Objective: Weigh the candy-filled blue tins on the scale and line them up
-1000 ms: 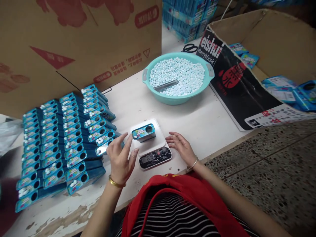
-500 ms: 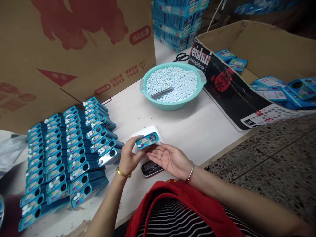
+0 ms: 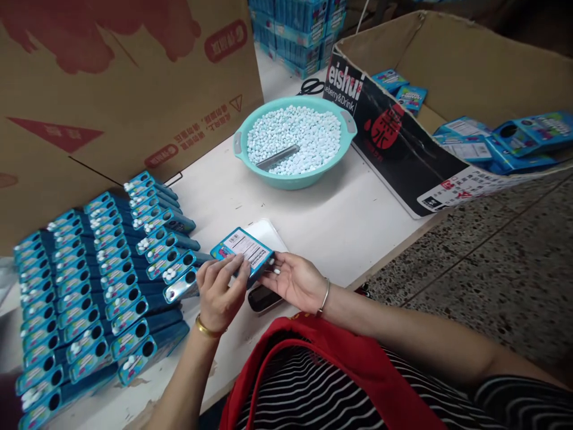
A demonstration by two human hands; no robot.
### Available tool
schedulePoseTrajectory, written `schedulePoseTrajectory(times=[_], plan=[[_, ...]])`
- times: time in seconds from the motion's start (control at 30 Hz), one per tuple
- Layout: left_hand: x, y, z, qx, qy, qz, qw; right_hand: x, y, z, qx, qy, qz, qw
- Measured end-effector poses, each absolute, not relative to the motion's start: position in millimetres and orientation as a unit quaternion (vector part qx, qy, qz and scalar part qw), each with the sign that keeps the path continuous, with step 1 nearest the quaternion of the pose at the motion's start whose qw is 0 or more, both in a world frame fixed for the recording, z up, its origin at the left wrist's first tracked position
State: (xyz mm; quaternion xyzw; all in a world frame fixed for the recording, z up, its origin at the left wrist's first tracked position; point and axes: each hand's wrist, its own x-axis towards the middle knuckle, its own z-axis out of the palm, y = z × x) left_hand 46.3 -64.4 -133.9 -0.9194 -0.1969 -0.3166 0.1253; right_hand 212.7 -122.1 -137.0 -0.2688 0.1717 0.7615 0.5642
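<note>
My left hand [image 3: 219,292] pinches a small blue candy tin [image 3: 242,249], tipped over so its white label side faces up. The tin's opening points down toward my right hand [image 3: 293,279], which lies palm up and cupped just beneath it with a few white tablets [image 3: 274,266] on the palm. Both hands hover over a small white kitchen scale [image 3: 267,239], whose dark display end [image 3: 262,297] shows between my wrists. A teal bowl [image 3: 344,142] full of pale blue and white tablets, with a metal scoop [image 3: 277,156] in it, stands farther back on the table.
Several rows of blue tins [image 3: 98,269] lie on the left of the white table [image 3: 349,227]. A large cardboard sheet [image 3: 111,89] stands behind them. An open carton [image 3: 452,71] with blue packets sits at the right. Scissors [image 3: 311,87] and stacked blue boxes [image 3: 299,30] lie at the back.
My left hand lifted the tin off the scale and turned it over, label side up. My right hand turned palm up under it, and tablets now lie in the palm.
</note>
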Motion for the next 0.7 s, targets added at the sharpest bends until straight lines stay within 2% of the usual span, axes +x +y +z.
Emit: schedulePoseTrajectory(times=[0.17, 0.37, 0.43, 0.57, 0.7], plan=[[44.5, -66.8, -138.1, -0.906, -0.219, -0.350, 0.090, 214.1, -124.0, -140.2, -0.247, 0.150, 0.769, 0.570], [51.2, -58.0, -159.8, -0.830, -0.351, -0.369, -0.225, 232.4, -132.6, -154.1, -0.314, 0.073, 0.750, 0.577], [53.9, -51.6, -169.2, -0.795, -0.382, -0.369, -0.293, 243.4, -136.6, -161.0, -0.356, 0.035, 0.727, 0.587], [55.8, -40.6, -180.8, -0.765, -0.399, -0.367, -0.348, 264.8, -144.1, -172.0, -0.418, -0.005, 0.694, 0.587], [54.9, -39.6, -176.9, -0.769, -0.405, -0.352, -0.347, 285.5, -141.6, -174.6, -0.440, -0.009, 0.694, 0.570]])
